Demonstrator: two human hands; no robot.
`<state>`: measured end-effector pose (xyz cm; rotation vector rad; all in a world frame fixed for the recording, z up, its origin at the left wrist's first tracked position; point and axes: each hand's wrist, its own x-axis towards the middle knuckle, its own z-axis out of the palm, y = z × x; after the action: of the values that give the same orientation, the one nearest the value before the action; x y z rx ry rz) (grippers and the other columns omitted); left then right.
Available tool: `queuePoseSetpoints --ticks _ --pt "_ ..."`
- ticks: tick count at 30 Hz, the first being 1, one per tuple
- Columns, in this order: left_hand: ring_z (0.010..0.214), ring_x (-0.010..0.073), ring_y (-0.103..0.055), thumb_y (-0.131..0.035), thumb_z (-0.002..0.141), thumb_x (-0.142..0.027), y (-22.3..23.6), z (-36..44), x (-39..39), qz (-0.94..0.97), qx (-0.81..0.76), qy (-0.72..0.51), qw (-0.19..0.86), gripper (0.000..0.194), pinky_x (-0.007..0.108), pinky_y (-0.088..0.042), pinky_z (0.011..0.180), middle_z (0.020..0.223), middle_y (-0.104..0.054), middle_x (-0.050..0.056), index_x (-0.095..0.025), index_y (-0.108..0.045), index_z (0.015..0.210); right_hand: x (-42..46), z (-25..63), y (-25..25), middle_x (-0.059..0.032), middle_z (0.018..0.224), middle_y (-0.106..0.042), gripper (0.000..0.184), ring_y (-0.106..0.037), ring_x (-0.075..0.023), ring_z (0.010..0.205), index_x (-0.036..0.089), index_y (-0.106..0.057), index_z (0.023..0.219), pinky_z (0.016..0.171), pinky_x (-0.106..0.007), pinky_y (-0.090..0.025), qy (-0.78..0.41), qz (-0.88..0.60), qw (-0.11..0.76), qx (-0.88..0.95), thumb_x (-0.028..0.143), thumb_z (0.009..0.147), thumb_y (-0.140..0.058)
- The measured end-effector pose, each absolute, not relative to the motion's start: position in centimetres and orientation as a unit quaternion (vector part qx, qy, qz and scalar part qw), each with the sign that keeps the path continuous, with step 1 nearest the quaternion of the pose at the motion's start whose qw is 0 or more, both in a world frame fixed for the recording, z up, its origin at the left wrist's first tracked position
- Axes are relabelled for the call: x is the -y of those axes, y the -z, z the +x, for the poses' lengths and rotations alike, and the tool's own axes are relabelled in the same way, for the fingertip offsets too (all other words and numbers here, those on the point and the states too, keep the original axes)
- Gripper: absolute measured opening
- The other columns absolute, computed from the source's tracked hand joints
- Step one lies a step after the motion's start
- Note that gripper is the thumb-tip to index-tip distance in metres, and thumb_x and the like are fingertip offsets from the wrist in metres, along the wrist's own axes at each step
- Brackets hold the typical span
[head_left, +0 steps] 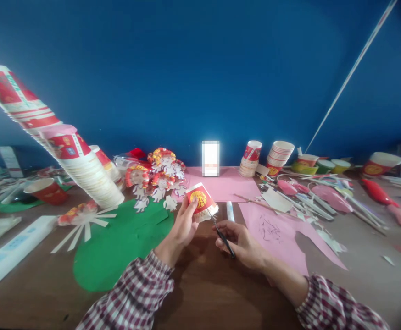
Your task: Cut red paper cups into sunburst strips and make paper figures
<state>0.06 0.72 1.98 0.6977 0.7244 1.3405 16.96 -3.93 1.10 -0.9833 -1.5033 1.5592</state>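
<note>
In the middle of the head view, my left hand (186,217) is closed around a red and white paper cup (200,201) with a round yellow print, held tilted above the table. My right hand (240,243) grips a dark-handled craft knife or pair of scissors (225,239); which of the two I cannot make out. The tool's thin metal tip meets the cup's lower right edge. A white marker or glue tube (230,211) lies just beyond my right hand. To the left is green paper (125,247), and to the right pink paper (272,233) with dark scribbles.
A tall leaning stack of paper cups (86,169) stands at left, near paper-cup figures (161,176). Two shorter cup stacks (250,158) are at the back, before a blue wall (186,82). Paper strips and scraps (310,201) clutter the right side. A long white box (16,250) lies at left.
</note>
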Motion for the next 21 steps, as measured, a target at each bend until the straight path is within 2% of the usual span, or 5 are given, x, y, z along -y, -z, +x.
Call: queuePoseSetpoints --ticks 14,21 --pt "0.095 0.0244 -0.066 -0.069 0.078 -0.039 -1.93 0.01 -0.71 0.318 -0.335 -0.583 0.668 0.042 0.039 -0.050 0.087 0.100 -0.069 0.008 -0.020 -0.057 0.113 4.02 17.04 -1.19 -0.0003 0.079 -0.057 0.039 -0.051 -0.0105 0.069 0.015 -0.058 0.104 0.060 -0.023 -0.041 -0.603 -0.391 0.364 0.592 0.036 0.075 -0.074" --pt "0.092 0.0192 -0.065 -0.068 0.079 -0.034 -1.89 0.00 -0.80 0.305 -0.317 -0.595 0.672 0.035 0.032 -0.050 0.082 0.099 -0.068 0.005 -0.021 -0.056 0.109 3.96 17.00 -1.09 0.0006 0.076 -0.056 0.036 -0.048 -0.0094 0.064 0.015 -0.058 0.102 0.056 -0.022 -0.040 -0.605 -0.391 0.367 0.589 0.037 0.077 -0.073"
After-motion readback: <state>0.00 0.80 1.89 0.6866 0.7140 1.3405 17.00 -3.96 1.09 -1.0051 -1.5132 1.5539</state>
